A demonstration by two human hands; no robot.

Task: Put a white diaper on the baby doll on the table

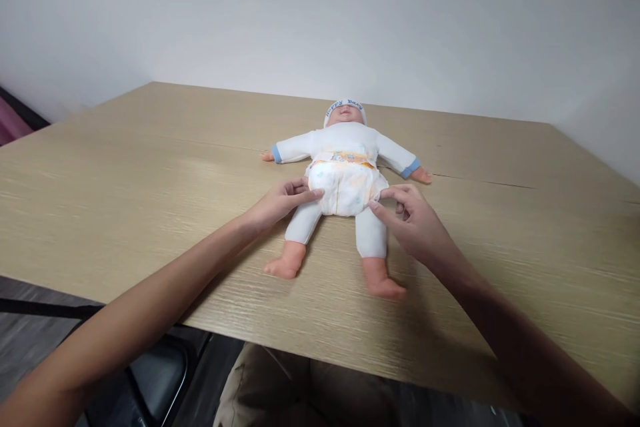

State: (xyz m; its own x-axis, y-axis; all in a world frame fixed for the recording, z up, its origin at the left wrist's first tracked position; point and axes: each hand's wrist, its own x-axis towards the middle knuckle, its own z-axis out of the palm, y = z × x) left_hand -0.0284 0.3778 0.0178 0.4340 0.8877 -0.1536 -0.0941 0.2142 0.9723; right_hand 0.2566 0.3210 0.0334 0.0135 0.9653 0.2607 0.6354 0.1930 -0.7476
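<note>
A baby doll (345, 137) in a white suit with blue cuffs lies on its back, arms spread and feet toward me. Around its hips sits a white diaper (345, 187) with an orange printed band at the waist. My left hand (285, 203) is closed on the diaper's left edge, thumb on top and fingers partly hidden behind it. At the right edge, by the leg opening, my right hand (407, 217) pinches the diaper between thumb and fingers. The doll's bare feet (287, 261) point toward the near table edge.
The doll rests on a wide wooden table (150, 213) with a thin seam across it. A pale wall (320, 20) stands behind. Below the near edge are a black folding chair (160, 373) and my legs in khaki trousers (265, 387).
</note>
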